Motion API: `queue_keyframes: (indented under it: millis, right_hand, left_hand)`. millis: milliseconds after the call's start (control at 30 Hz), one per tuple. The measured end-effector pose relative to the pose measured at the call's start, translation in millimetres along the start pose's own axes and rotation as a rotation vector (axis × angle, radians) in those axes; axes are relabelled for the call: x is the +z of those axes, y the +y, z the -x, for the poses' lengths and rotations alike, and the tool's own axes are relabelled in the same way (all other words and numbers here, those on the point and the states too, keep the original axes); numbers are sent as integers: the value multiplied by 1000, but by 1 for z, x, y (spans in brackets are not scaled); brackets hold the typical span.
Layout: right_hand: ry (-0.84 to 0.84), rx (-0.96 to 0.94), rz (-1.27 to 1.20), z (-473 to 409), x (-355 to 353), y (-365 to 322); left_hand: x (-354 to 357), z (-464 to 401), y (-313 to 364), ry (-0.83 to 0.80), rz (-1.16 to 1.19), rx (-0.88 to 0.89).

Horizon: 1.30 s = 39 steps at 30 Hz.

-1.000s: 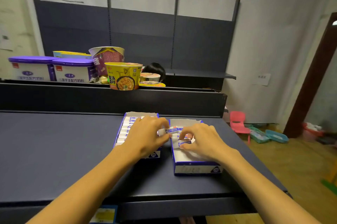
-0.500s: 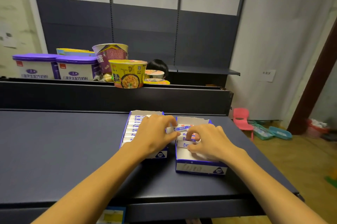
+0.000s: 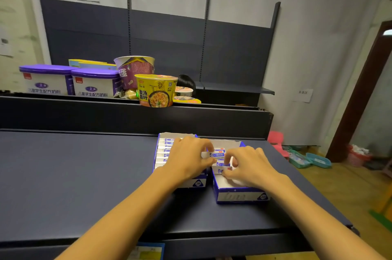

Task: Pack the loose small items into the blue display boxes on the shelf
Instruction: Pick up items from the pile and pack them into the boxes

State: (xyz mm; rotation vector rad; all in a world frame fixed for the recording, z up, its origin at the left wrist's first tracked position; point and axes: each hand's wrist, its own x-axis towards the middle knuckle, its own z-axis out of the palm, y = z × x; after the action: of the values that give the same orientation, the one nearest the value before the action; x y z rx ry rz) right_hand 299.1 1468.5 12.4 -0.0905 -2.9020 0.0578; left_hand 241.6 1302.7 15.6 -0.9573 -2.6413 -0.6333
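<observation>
Head view: the left hand [image 3: 188, 159] pinched a small white-and-blue item [image 3: 214, 154] over the right blue display box [image 3: 237, 192] on the shelf [image 3: 84, 185]; the right hand [image 3: 248, 166] gripped another item [image 3: 221, 169] inside. Crowded fingers risked knocking seated pieces crooked, or dropping one between the boxes.

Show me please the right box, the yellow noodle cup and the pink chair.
right box [image 3: 239, 196]: head view, on its front wall.
yellow noodle cup [image 3: 156, 92]: head view, on its printed side.
pink chair [image 3: 275, 138]: head view, on its backrest.
</observation>
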Motion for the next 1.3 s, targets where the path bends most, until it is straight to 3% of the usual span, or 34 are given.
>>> queue_keyframes:
  millis: [200,467,933,1300]
  right_hand:
    - [86,74,-1,2,-12,16]
    - [155,211,-51,6,-9,34]
    - [88,216,-88,5,-3,36]
    - [80,203,-111,5,0,39]
  left_hand:
    - [-8,-4,5,21,-19,38]
    - [-6,-4,27,-76,-84,110]
    - [3,-13,41,-331,-244,50]
    - [9,-19,44,-362,-237,17]
